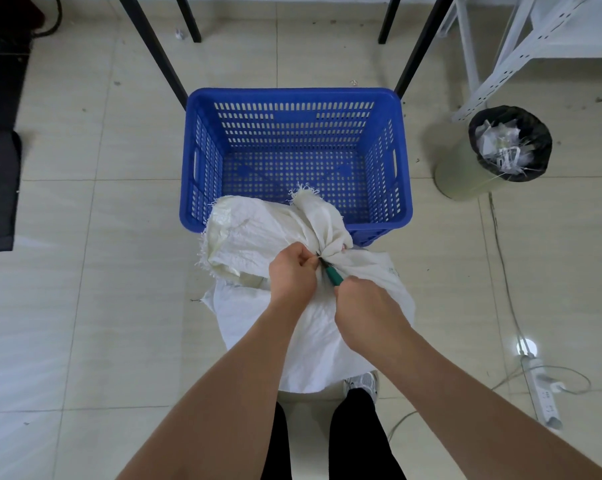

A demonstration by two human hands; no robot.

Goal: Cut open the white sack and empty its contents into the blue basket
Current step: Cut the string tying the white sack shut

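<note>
A white woven sack (313, 327) stands on the floor in front of me, its gathered top flopped forward over the near rim of the blue basket (296, 98). The basket holds nothing that I can see. My left hand (292, 275) pinches the sack's bunched neck. My right hand (365, 306) grips a green-handled cutter (334, 276), whose dark tip points into the neck right beside my left fingers. The tie itself is hidden in the folds.
Black table legs (161, 50) stand behind the basket. A bin lined with a black bag (507, 143) sits at the right under a white metal rack (507, 46). A power strip (543, 393) and cables lie on the tiles at the right. My shoe (361, 384) is behind the sack.
</note>
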